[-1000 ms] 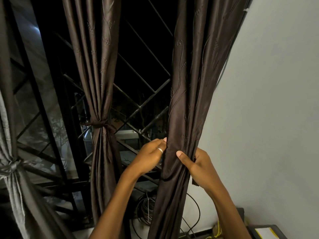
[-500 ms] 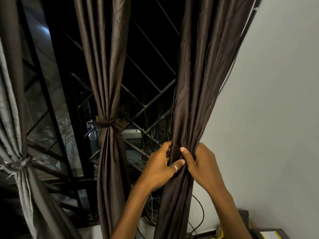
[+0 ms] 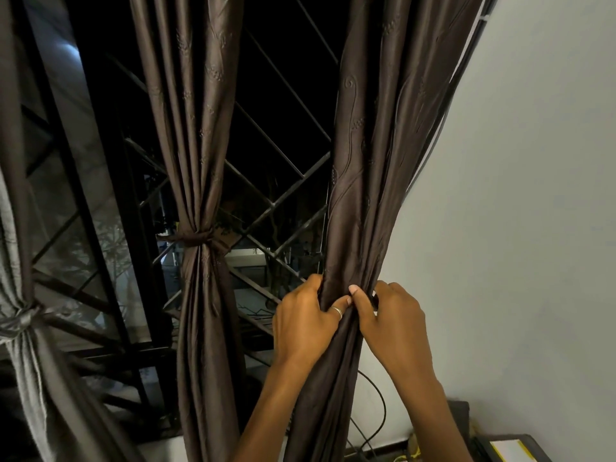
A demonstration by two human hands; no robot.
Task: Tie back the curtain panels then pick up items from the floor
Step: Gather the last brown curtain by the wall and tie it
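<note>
Dark window grille [image 3: 283, 201] behind; both hands, left hand [image 3: 305, 323] & right hand [image 3: 393, 320], squeeze curtain panel [image 3: 373, 168], fingertips hidden in folds.

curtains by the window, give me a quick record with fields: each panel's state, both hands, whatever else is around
right panel: gathered, no tie visible yet
left hand: gripping right panel, ring on a finger
right hand: gripping same panel from the wall side
middle panel: tied at its waist with a band
left panel: knotted at frame edge
window: dark outside, metal grille
wall: plain, right of the panels
cables: low behind right panel
</note>
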